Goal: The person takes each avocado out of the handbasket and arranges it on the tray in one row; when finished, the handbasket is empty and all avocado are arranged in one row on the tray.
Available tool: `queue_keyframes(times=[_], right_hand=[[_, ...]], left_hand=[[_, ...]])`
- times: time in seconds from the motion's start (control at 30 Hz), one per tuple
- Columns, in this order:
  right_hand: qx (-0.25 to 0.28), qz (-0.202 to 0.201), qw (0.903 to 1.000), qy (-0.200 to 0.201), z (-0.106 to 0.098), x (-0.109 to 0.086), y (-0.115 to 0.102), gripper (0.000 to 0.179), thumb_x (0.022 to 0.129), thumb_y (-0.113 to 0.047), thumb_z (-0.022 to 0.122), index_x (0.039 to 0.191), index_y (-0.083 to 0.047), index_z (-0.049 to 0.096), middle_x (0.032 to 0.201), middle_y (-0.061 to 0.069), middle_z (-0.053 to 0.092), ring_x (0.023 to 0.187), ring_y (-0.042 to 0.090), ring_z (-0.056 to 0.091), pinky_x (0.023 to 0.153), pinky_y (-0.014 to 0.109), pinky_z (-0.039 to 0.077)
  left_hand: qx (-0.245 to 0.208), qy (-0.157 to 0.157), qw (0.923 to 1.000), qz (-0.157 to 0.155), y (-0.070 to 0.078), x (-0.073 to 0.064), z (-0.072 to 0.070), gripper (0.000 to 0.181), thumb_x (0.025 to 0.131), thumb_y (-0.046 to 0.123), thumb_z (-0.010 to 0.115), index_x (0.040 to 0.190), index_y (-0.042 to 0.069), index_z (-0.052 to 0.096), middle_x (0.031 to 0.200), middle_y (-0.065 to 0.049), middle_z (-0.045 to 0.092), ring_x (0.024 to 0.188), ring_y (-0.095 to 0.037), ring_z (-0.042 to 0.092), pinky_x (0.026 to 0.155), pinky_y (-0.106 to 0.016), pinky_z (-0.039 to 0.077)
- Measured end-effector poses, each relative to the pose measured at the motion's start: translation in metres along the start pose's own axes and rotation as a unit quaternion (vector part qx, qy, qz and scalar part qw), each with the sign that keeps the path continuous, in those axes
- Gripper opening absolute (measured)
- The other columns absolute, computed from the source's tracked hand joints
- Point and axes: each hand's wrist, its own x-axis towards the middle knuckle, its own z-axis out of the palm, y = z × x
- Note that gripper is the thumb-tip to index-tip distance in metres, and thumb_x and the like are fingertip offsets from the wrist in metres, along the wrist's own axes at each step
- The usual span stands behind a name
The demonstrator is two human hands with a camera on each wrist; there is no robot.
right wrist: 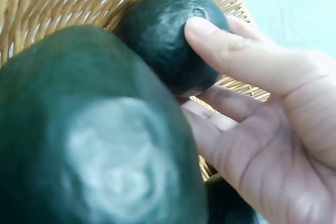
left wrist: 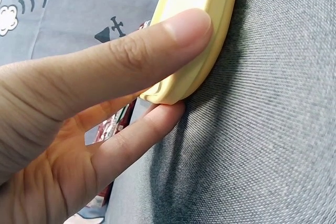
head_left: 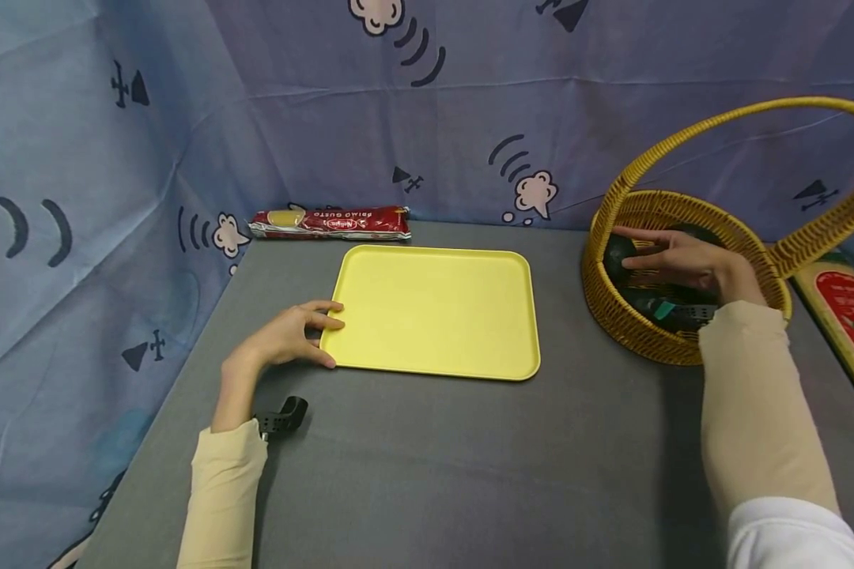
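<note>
Left hand point(head_left: 285, 337) pinches the yellow tray point(head_left: 434, 312) by its left edge; light hold seems enough. Right of tray, right hand point(head_left: 690, 262) grips a dark green fruit point(head_left: 614, 254) inside the wicker basket point(head_left: 599, 302); spread fingers should suit its smooth curve. Labels: red packet point(head_left: 334, 224) behind tray, "PRIMO GUSTO", inverted; yellow-and-red pack point(head_left: 836, 316) far right of tray, unreadable.

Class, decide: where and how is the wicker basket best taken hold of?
Grip the wicker basket by its arched handle's top, probably from above: the arch stands well over the rim, while the right hand reaches inside.
</note>
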Motion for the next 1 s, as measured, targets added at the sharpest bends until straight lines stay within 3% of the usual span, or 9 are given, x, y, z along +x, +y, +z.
queue_keyframes(times=[0.23, 0.37, 0.47, 0.6, 0.7, 0.83, 0.9, 1.0], right_hand=[[0.045, 0.013, 0.9987, 0.021, 0.0039, -0.0005, 0.0030, 0.072, 0.096, -0.013, 0.058, 0.154, -0.031, 0.018, 0.157, 0.023, -0.003, 0.101, -0.002, 0.056, 0.095, 0.040, 0.048], [0.061, 0.016, 0.9977, 0.025, 0.0059, -0.0001, 0.0030, 0.077, 0.097, -0.014, 0.058, 0.154, -0.034, 0.011, 0.157, 0.022, -0.009, 0.101, -0.002, 0.055, 0.095, 0.040, 0.048], [0.066, 0.019, 0.9972, 0.029, 0.0064, 0.0010, 0.0038, 0.078, 0.098, -0.015, 0.057, 0.154, -0.036, 0.007, 0.156, 0.021, -0.013, 0.108, 0.006, 0.054, 0.095, 0.040, 0.048], [0.078, 0.022, 0.9961, 0.033, 0.0071, 0.0028, 0.0053, 0.077, 0.098, -0.014, 0.056, 0.154, -0.036, 0.008, 0.156, 0.019, -0.018, 0.133, 0.030, 0.036, 0.094, 0.038, 0.049], [0.084, 0.025, 0.9954, 0.038, 0.0079, 0.0036, 0.0059, 0.077, 0.097, -0.013, 0.057, 0.154, -0.036, 0.010, 0.156, 0.019, -0.017, 0.139, 0.038, 0.020, 0.095, 0.038, 0.049], [0.070, 0.041, 0.9952, 0.055, 0.0089, 0.0037, 0.0044, 0.079, 0.095, -0.020, 0.062, 0.153, -0.038, 0.012, 0.157, 0.020, -0.013, 0.127, 0.025, 0.045, 0.091, 0.035, 0.051], [0.053, 0.055, 0.9948, 0.068, 0.0092, 0.0032, 0.0024, 0.080, 0.092, -0.027, 0.065, 0.153, -0.039, 0.014, 0.157, 0.021, -0.009, 0.112, 0.015, 0.058, 0.074, 0.027, 0.055], [0.032, 0.076, 0.9930, 0.084, 0.0090, 0.0018, -0.0002, 0.082, 0.089, -0.036, 0.068, 0.153, -0.039, 0.016, 0.157, 0.022, -0.005, 0.095, 0.010, 0.067, 0.047, 0.022, 0.047]], left_hand=[[0.003, -0.002, 1.0000, 0.001, 0.0018, -0.0005, -0.0002, 0.063, 0.070, 0.012, 0.085, 0.125, -0.008, 0.060, 0.145, -0.019, 0.040, 0.135, -0.039, 0.032, 0.099, -0.047, 0.043], [0.007, -0.004, 1.0000, -0.002, 0.0024, -0.0008, 0.0001, 0.063, 0.071, 0.013, 0.085, 0.125, -0.007, 0.060, 0.146, -0.018, 0.040, 0.135, -0.039, 0.032, 0.100, -0.048, 0.041], [0.008, -0.003, 1.0000, -0.003, 0.0019, -0.0007, 0.0005, 0.063, 0.071, 0.014, 0.085, 0.125, -0.006, 0.060, 0.146, -0.017, 0.041, 0.135, -0.038, 0.032, 0.101, -0.048, 0.041], [0.006, -0.003, 1.0000, -0.001, 0.0011, -0.0004, 0.0010, 0.063, 0.071, 0.014, 0.085, 0.125, -0.007, 0.060, 0.146, -0.017, 0.041, 0.135, -0.038, 0.032, 0.100, -0.048, 0.042], [0.002, -0.003, 1.0000, -0.001, 0.0008, -0.0003, 0.0011, 0.063, 0.071, 0.013, 0.085, 0.125, -0.007, 0.060, 0.146, -0.018, 0.040, 0.135, -0.038, 0.032, 0.100, -0.047, 0.042], [-0.001, -0.001, 1.0000, 0.001, 0.0003, -0.0002, 0.0008, 0.064, 0.070, 0.013, 0.085, 0.125, -0.007, 0.060, 0.146, -0.018, 0.040, 0.135, -0.038, 0.032, 0.099, -0.047, 0.043], [0.000, 0.000, 1.0000, 0.002, 0.0002, -0.0003, 0.0006, 0.064, 0.070, 0.013, 0.086, 0.125, -0.008, 0.060, 0.146, -0.018, 0.040, 0.135, -0.038, 0.032, 0.099, -0.047, 0.043], [-0.001, 0.001, 1.0000, 0.002, -0.0001, -0.0004, 0.0003, 0.064, 0.070, 0.012, 0.086, 0.125, -0.008, 0.060, 0.146, -0.019, 0.040, 0.135, -0.039, 0.032, 0.099, -0.047, 0.043]])
